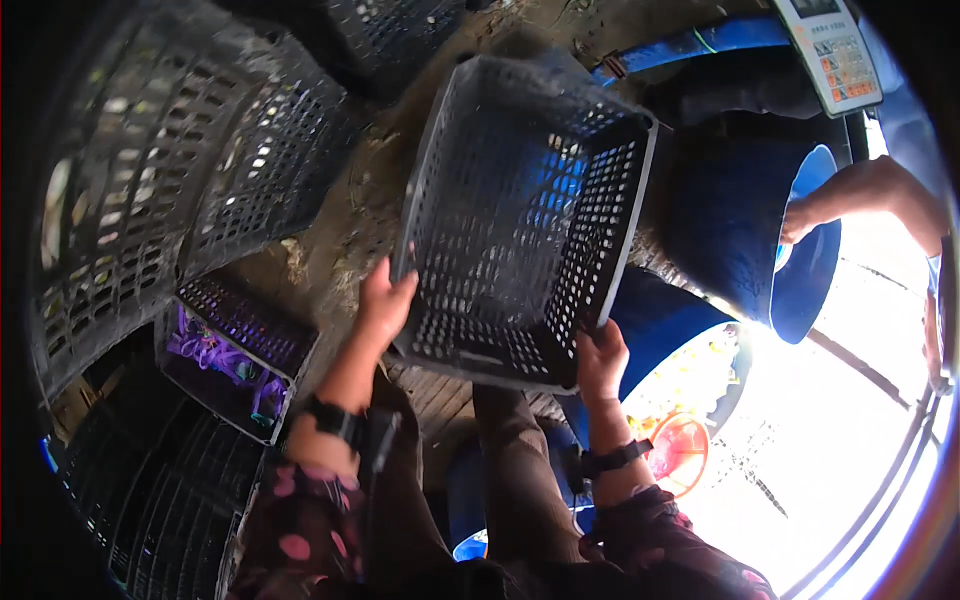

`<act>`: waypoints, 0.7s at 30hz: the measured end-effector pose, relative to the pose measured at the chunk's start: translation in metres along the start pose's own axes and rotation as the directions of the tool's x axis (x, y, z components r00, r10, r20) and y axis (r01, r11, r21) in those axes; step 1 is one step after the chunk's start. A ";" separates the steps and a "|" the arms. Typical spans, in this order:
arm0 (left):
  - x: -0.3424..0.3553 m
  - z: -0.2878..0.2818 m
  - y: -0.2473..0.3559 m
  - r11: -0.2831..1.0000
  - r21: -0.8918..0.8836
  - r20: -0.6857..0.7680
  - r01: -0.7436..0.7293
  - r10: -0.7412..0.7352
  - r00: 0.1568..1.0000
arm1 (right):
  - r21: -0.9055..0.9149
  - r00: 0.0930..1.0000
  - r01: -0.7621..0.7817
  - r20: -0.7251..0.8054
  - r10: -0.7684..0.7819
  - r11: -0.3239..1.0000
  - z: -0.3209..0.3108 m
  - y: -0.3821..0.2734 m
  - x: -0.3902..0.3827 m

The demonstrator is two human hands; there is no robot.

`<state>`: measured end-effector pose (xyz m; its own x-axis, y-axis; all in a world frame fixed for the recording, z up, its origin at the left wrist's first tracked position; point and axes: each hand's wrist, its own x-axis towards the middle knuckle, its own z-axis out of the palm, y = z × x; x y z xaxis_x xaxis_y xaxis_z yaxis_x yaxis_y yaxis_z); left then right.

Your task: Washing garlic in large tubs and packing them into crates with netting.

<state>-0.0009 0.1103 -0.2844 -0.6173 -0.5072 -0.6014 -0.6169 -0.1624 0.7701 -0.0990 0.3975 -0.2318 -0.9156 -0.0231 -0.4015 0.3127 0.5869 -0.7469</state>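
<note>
An empty black perforated plastic crate (505,215) is held up in the middle, tilted with its open top facing me. My left hand (384,298) grips its left rim and my right hand (600,362) grips its lower right side. Just right of the crate, a blue tub (657,317) holds pale yellowish bits and a red round plastic container (680,455), largely washed out by glare.
Tall black crates (140,170) stand at left, above a crate holding purple straps (225,360). At right, another person's arm (865,195) reaches into a second blue tub (720,230), below a pale digital display unit (832,60). Wooden boards (445,408) show underfoot.
</note>
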 end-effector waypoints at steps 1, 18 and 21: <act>0.033 -0.004 -0.008 0.989 0.034 -0.006 -0.145 0.145 0.989 | 0.009 0.998 0.041 0.045 -0.041 0.999 0.011 -0.005 0.011; 0.115 0.189 0.064 0.809 0.392 0.393 -0.437 0.282 0.875 | 0.116 0.908 -0.103 -0.394 0.141 0.988 -0.070 0.035 0.007; 0.083 0.163 0.082 0.882 0.308 0.441 -0.356 0.199 0.875 | 0.033 0.923 -0.099 -0.371 0.104 0.995 -0.083 0.004 -0.005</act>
<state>-0.1823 0.1927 -0.3065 -0.8784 -0.1025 -0.4668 -0.4749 0.2979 0.8281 -0.1145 0.4673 -0.1888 -0.9061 0.3400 -0.2517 0.4100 0.5594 -0.7204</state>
